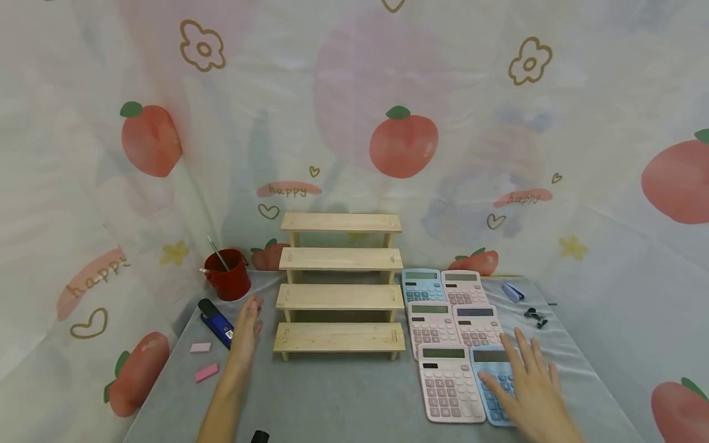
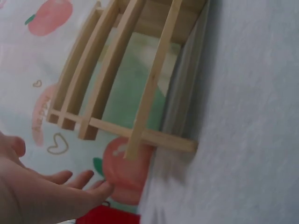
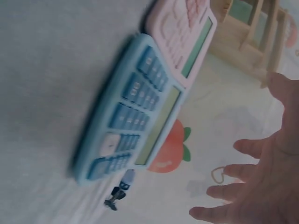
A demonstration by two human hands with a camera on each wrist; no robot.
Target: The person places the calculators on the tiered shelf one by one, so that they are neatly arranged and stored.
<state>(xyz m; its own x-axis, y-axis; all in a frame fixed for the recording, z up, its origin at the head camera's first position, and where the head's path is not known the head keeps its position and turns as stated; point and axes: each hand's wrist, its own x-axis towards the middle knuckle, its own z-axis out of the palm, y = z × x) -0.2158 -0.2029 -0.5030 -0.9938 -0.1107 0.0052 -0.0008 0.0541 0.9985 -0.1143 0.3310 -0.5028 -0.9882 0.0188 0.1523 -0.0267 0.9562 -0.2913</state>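
My right hand hovers with spread fingers over the front blue calculator and holds nothing. Beside that lies a pink calculator; both also show in the right wrist view. Behind them are more calculators: two pink ones in the middle row, then a blue one and a pink one at the back. My left hand is raised left of a four-step wooden rack, fingers relaxed, nothing in them. In the left wrist view, the rack stands apart from the fingers.
Left of the rack stand a red bucket holding a thin stick, a dark blue stapler and two pink erasers. At the right lie a light blue stapler and black binder clips. A fruit-printed curtain hangs behind the grey-covered table.
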